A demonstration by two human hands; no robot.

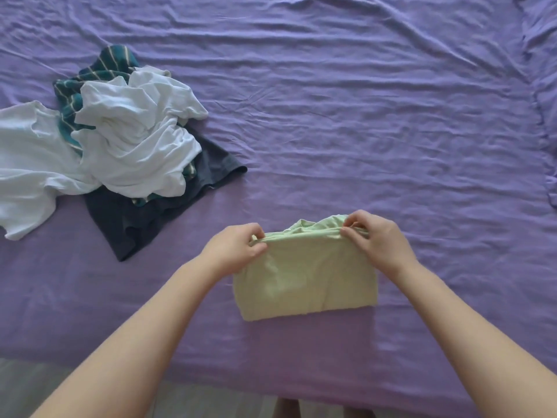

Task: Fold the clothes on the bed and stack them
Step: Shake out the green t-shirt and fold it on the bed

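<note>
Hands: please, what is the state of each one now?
Left hand: pinches the far edge of the green garment.
Right hand: pinches the same edge.

No text, label, brand, number or sign can be read anywhere: none on the green garment, none on the heap of clothes to its left, none on the sheet.

pale green shirt lies folded into a neat rectangle near the bed's front edge; unfolded pile (white, striped teal, dark grey) sits far left.
</note>
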